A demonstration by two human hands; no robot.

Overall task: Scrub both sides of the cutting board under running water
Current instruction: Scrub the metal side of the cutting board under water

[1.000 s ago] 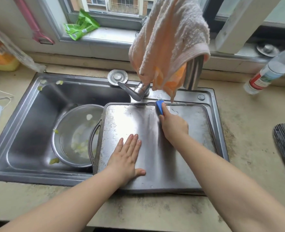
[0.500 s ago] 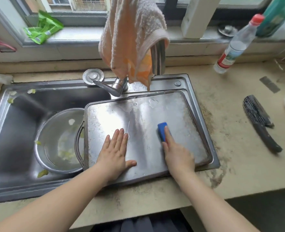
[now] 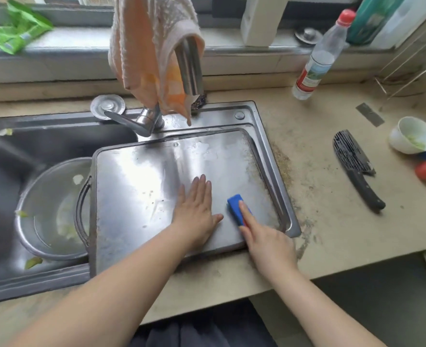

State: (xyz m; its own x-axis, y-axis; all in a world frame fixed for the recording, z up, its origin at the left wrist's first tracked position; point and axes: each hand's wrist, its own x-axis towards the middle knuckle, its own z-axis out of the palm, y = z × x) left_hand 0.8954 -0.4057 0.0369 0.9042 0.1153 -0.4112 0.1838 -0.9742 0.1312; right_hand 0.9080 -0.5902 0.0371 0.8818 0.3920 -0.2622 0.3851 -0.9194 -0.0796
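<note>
Board (image 3: pixel 141 186) sits mid-frame across the sink, top side half scrubbed; left hand (image 3: pixel 196 211) presses flat, right hand (image 3: pixel 269 244) fingers hold the sponge (image 3: pixel 235 205). Underside not done yet, I reckon.

Soft daylight comes in from the window along the top of my view, bright enough to see everything. It glares white off the wet cutting board (image 3: pixel 141 186) at centre. Shadows are faint. The wide lens bends the frame edges, and the upper corners look smeared.
</note>
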